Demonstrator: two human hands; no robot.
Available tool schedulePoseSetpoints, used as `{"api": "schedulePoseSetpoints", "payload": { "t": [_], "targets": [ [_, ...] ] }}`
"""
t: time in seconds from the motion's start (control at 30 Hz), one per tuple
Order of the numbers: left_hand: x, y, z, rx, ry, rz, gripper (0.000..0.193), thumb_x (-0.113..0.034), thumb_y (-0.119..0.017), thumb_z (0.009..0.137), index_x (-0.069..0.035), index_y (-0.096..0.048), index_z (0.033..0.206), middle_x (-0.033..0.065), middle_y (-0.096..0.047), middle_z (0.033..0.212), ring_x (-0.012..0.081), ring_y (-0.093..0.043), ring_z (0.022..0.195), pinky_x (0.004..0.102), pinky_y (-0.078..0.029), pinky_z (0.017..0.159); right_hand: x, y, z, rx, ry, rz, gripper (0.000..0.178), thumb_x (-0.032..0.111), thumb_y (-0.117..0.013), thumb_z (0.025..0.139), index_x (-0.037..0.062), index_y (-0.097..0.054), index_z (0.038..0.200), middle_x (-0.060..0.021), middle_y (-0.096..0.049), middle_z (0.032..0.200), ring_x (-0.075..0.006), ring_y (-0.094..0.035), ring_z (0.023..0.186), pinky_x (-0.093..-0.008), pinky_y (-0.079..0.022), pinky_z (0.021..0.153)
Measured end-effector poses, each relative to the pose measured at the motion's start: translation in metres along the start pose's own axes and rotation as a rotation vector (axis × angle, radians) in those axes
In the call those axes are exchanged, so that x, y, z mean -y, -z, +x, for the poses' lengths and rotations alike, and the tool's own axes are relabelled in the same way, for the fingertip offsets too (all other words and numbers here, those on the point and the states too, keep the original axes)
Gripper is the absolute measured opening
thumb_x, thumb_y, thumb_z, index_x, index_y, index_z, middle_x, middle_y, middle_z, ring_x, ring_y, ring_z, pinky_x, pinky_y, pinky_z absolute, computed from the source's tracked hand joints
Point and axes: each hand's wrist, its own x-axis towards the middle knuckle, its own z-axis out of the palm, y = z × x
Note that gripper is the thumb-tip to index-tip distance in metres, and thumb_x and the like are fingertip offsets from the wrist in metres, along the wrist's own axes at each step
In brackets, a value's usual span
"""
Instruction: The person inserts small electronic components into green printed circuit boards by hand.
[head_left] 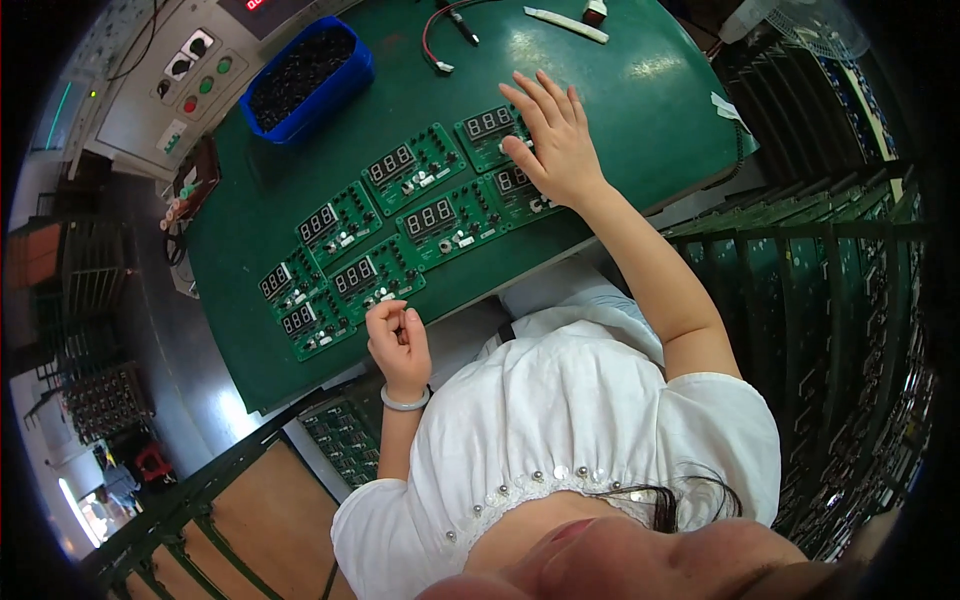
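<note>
Several green circuit boards with white three-digit displays lie in two rows on the green table. My right hand (556, 150) is open with fingers spread, over the right end of the rows. It partly covers a back-row board (488, 124) and a front-row board (510, 182); whether it touches them I cannot tell. By the table's near edge, my left hand (400, 345) is closed, fingers curled, just below a front-row board (352, 276). Something small and dark seems to show between those fingers, too little to name. Beside these lie a middle board (432, 216) and a left-end board (300, 320).
A blue bin (362, 72) full of small black parts stands at the back left, beside a control panel (150, 105) with buttons. Red and black leads (428, 50) and a pale strip-shaped tool (566, 25) lie farther back. Racks of boards (800, 300) stand right of the table.
</note>
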Motion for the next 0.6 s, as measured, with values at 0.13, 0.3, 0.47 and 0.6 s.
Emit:
{"api": "schedulePoseSetpoints", "payload": {
  "t": [0.13, 0.3, 0.47, 0.6],
  "targets": [
    [0.003, 0.005, -0.001, -0.015, -0.006, 0.02, 0.013, -0.005, -0.055, 0.097, -0.003, -0.049, 0.109, -0.005, -0.041, 0.066, 0.0018, -0.029, 0.056, 0.0211, -0.022, 0.051, -0.002, -0.003, -0.003, -0.009, 0.068, -0.031, 0.056, 0.043, -0.052, 0.096, 0.0136, -0.044, 0.142, -0.0103, -0.045, 0.147, -0.0333, -0.031, 0.143, -0.0565, -0.018, 0.118],
    [0.008, 0.007, 0.002, -0.023, -0.007, -0.008, 0.013, -0.004, -0.055, 0.097, -0.002, -0.05, 0.108, -0.0047, -0.042, 0.066, 0.0018, -0.029, 0.055, 0.0217, -0.021, 0.05, -0.003, -0.006, 0.004, -0.019, 0.012, 0.043, 0.05, 0.037, -0.056, 0.094, 0.0101, -0.049, 0.136, -0.0117, -0.05, 0.141, -0.0332, -0.038, 0.138, -0.0561, -0.021, 0.117],
    [0.01, 0.011, 0.002, -0.045, -0.04, 0.041, 0.01, -0.005, -0.056, 0.097, -0.002, -0.052, 0.105, -0.0047, -0.042, 0.062, 0.0017, -0.03, 0.053, 0.0216, -0.022, 0.049, 0.055, -0.004, -0.011, 0.178, 0.194, 0.035, 0.055, 0.041, -0.061, 0.091, 0.004, -0.055, 0.132, -0.0181, -0.053, 0.136, -0.0369, -0.05, 0.126, -0.05, -0.033, 0.112],
    [0.009, 0.011, 0.0, -0.038, -0.021, 0.058, 0.01, -0.001, -0.057, 0.095, -0.001, -0.054, 0.104, -0.003, -0.046, 0.061, 0.0032, -0.035, 0.051, 0.0208, -0.027, 0.047, 0.084, -0.014, -0.013, 0.2, 0.181, -0.134, 0.063, 0.054, -0.056, 0.091, 0.0082, -0.055, 0.135, -0.0164, -0.053, 0.133, -0.0361, -0.048, 0.125, -0.0534, -0.026, 0.115]
  ]
}}
